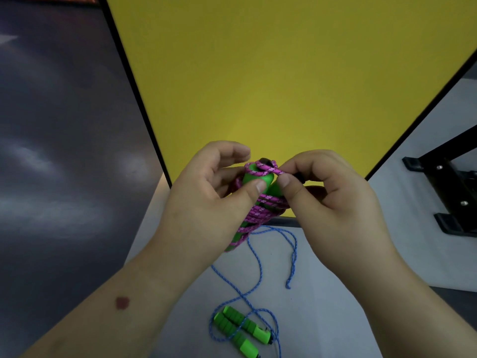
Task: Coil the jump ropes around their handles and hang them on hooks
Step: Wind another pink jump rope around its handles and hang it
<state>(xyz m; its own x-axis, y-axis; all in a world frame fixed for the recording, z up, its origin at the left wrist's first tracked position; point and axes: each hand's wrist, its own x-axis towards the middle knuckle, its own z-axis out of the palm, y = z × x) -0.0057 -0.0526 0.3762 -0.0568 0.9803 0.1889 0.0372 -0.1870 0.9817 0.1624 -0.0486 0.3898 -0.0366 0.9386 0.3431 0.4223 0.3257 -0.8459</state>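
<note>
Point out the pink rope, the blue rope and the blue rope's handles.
pink rope [260, 211], head view, on the coils wound round the held handles.
blue rope [258, 264], head view, on a loose strand lying on the surface.
blue rope's handles [238, 322], head view, on the ribbed green grip.

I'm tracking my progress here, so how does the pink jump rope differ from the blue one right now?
The pink jump rope is wound tightly around its handles, held up by the left hand and right hand. The blue jump rope lies loose and uncoiled on the floor, untouched. Both have green handles.
</note>
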